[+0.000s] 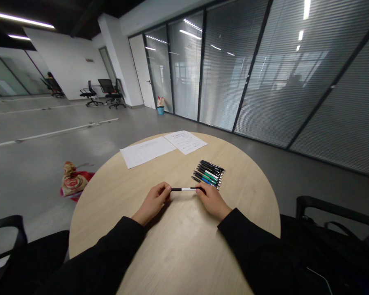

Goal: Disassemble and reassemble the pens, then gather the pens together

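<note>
A black and white pen (186, 189) is held level just above the wooden table, stretched between my two hands. My left hand (156, 198) pinches its black left end between thumb and fingers. At the other end, my right hand (211, 198) grips the pen, and its fingers cover that tip. Just beyond my right hand lies a row of several pens (209, 170), mostly black, with some green, blue and white barrels among them. They rest side by side on the tabletop.
The round wooden table (110, 205) carries two sheets, a left paper (147, 150) and a right paper (187, 141), at its far edge. Black armchairs flank it, one chair (332, 209) at right. A bag (74, 180) sits on the floor at left.
</note>
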Demonstrator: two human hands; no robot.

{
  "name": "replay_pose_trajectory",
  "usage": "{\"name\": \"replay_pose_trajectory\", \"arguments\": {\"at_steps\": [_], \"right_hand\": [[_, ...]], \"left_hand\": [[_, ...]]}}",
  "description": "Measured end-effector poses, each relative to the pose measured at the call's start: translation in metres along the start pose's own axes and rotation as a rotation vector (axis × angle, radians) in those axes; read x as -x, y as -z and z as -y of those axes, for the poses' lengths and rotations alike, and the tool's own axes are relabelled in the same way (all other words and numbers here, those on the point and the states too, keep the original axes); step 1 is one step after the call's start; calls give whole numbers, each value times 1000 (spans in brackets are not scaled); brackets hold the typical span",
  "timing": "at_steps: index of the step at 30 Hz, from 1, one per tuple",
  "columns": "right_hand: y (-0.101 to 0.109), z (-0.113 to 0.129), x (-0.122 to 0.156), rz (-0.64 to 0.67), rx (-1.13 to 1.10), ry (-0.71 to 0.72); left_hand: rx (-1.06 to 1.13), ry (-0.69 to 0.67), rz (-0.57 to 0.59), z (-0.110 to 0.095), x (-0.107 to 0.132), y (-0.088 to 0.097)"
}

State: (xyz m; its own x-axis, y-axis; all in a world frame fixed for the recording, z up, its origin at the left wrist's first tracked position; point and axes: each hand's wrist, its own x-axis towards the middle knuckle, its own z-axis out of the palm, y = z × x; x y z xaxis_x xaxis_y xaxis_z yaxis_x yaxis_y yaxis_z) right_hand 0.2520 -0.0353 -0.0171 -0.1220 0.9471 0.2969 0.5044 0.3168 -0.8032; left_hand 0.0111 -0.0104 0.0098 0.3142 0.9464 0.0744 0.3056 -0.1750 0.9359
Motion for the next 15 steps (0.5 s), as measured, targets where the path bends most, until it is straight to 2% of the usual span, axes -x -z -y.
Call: {"name": "replay_pose_trajectory", "arguments": {"at_steps": [15], "right_hand": [[0,1,0,-1,0,-2]], "left_hand": [[36,17,24,1,0,-1]]}}
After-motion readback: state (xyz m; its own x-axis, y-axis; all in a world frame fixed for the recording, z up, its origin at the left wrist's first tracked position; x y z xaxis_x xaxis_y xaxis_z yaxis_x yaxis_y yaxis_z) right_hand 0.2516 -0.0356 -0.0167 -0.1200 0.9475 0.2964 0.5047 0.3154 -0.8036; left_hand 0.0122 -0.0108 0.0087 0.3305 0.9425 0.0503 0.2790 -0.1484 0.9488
